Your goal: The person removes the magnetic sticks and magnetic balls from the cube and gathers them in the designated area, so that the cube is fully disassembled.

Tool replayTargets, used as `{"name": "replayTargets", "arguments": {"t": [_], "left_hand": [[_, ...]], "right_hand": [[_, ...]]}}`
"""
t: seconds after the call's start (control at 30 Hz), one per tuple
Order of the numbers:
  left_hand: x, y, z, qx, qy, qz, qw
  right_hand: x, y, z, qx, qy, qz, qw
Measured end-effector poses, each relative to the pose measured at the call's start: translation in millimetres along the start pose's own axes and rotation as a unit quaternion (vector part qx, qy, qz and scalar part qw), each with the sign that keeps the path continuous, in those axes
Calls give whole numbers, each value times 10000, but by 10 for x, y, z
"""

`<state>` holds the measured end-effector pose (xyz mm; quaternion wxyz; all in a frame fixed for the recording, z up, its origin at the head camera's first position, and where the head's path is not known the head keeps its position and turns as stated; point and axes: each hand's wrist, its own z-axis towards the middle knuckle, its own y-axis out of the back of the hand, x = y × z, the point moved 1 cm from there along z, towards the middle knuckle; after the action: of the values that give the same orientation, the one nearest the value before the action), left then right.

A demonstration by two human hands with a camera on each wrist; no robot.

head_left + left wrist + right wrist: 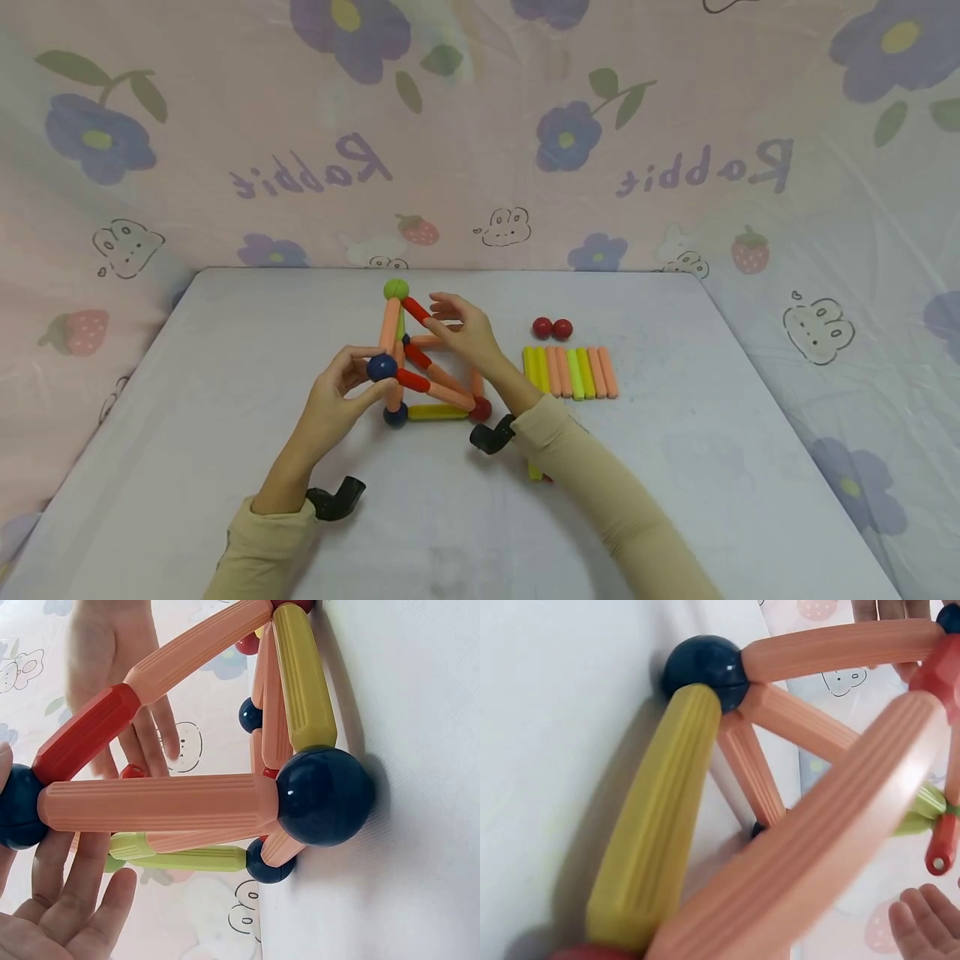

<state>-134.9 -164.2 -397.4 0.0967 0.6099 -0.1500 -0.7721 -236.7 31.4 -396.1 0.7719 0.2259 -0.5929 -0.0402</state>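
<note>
My left hand (337, 404) pinches a dark blue ball (382, 367) between thumb and fingers, at an upper corner of a frame of magnetic sticks and balls. From that ball a short red stick (412, 381) and a peach stick (452, 396) slope down to a red ball (481, 409). A green ball (396, 289) tops the far corner, and another red stick (417, 311) juts from it. My right hand (467, 332) is beside this stick's free end, fingers extended. Low down, a yellow stick (304, 679) meets another blue ball (326, 796).
Right of the frame, several yellow, green and peach sticks (565, 372) lie in a row on the white table (660, 492). Two red balls (552, 328) sit behind them. Partly under the right forearm is a yellow piece (535, 472). A printed curtain (465, 167) hangs behind.
</note>
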Motion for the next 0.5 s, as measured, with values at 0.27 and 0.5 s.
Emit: {"name": "replayTargets", "arguments": {"t": [0.27,0.5], "left_hand": [[-1,3,-1,-2,24,40,10000],[-3,4,5,-17,-87,29,10000]], "right_hand": [[-2,-191,115,200,35,265,9994],[39,-254,120,148,-209,766,9967]]}}
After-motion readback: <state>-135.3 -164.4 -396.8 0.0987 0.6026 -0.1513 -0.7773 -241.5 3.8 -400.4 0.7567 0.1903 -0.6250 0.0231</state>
